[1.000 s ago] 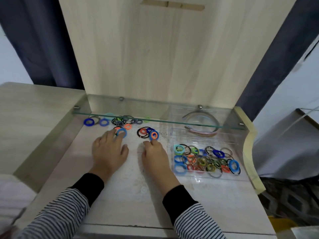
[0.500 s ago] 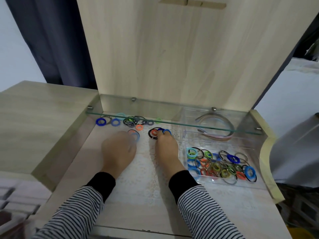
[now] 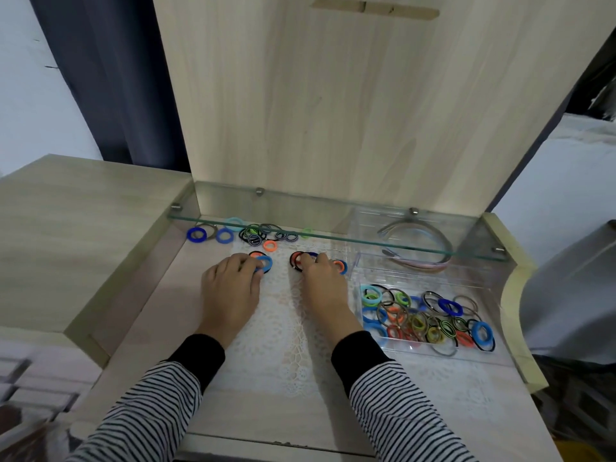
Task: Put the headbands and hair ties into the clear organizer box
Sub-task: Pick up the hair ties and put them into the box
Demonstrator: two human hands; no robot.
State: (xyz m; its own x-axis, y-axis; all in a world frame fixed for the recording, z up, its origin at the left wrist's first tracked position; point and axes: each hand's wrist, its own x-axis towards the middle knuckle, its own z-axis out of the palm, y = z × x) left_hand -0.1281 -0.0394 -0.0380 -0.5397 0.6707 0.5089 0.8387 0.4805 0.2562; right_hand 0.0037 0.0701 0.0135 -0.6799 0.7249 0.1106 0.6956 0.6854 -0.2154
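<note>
On the lace mat (image 3: 276, 331) under the glass shelf (image 3: 333, 233), both hands lie palm-down among loose hair ties (image 3: 263, 233). The left hand (image 3: 230, 291) curls its fingertips onto a blue tie (image 3: 265, 262); the right hand (image 3: 321, 285) presses on a black and orange cluster (image 3: 297, 260). Whether either has really gripped anything, I cannot tell. Just right of the right hand sits the clear organizer box (image 3: 423, 281), ties heaped in its near compartment, headbands (image 3: 416, 261) behind.

Both arms reach forward side by side in striped sleeves with black cuffs. The left hand (image 3: 230, 288) lies palm down, fingers curled at the tips. The right hand (image 3: 321, 283) lies likewise, fingers bent forward.
</note>
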